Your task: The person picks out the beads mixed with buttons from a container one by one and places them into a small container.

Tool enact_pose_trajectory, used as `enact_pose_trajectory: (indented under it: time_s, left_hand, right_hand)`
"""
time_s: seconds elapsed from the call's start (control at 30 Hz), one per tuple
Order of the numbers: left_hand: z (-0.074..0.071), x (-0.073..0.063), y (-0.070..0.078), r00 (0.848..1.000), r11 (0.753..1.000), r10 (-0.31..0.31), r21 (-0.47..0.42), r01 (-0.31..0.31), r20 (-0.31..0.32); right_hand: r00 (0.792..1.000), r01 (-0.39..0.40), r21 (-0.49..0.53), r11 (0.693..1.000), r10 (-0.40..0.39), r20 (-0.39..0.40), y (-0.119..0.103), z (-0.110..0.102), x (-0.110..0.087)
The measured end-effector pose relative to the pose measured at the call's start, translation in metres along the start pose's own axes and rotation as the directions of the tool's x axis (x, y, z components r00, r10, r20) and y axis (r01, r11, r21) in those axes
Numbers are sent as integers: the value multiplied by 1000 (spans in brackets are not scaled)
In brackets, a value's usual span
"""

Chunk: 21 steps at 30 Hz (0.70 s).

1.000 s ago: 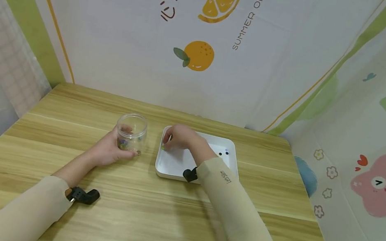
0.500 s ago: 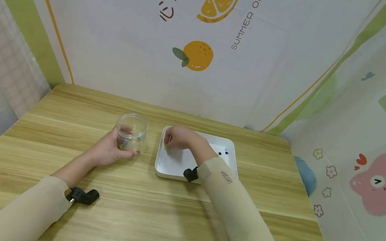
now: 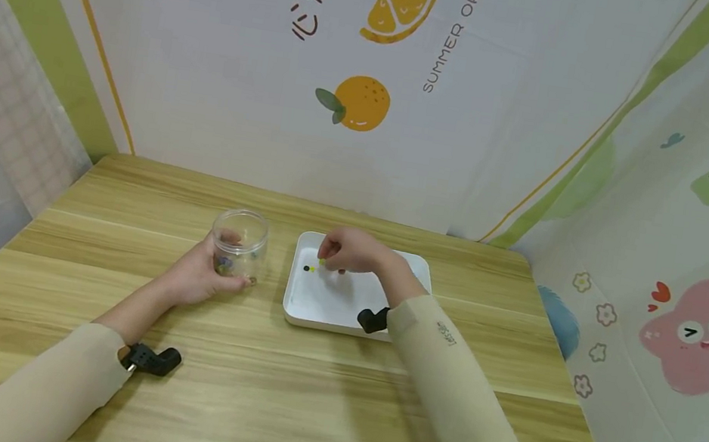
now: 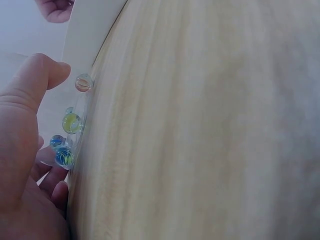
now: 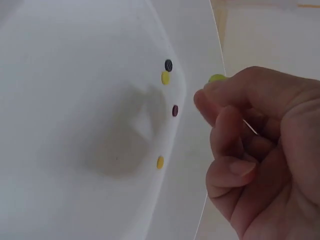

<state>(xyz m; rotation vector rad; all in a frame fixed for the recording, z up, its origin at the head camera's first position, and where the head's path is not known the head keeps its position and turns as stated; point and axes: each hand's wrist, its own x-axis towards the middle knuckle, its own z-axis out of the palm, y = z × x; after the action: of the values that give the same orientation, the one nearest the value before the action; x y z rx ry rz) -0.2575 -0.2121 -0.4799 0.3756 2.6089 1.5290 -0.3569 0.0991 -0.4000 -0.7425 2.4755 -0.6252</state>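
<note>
My left hand (image 3: 198, 278) holds a clear jar (image 3: 242, 238) on the table, fingers behind it and thumb in front. Several glass marbles (image 4: 71, 123) lie at the jar's bottom in the left wrist view. Over the white tray (image 3: 340, 314), my right hand (image 3: 355, 252) pinches a small yellow-green disc (image 5: 217, 78) between thumb and forefinger, the other fingers curled. Near the tray's wall lie a black disc (image 5: 168, 65), a yellow disc (image 5: 165, 77), a dark red disc (image 5: 175, 110) and an orange-yellow disc (image 5: 160, 162).
The wooden table (image 3: 246, 396) carries the jar on the left and the tray to its right. A white printed curtain (image 3: 211, 77) hangs behind the table's back edge. My right forearm crosses the tray's front right corner.
My right hand has moved right and lifted from the tray's left side, exposing the black and yellow discs there. Dark spots at the tray's right are now covered. My left hand stays put.
</note>
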Motion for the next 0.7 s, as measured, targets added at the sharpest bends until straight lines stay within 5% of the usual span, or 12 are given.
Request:
enact_pose_trajectory:
  time_s: [0.27, 0.7]
  left_hand:
    - [0, 1, 0, 1000, 1000, -3, -3, 3, 3]
    - [0, 1, -1, 1000, 1000, 5, -8, -5, -1]
  right_hand:
    - [1000, -11, 148, 989, 13, -14, 17, -6, -19]
    - [998, -65, 143, 988, 66, -4, 28, -13, -30]
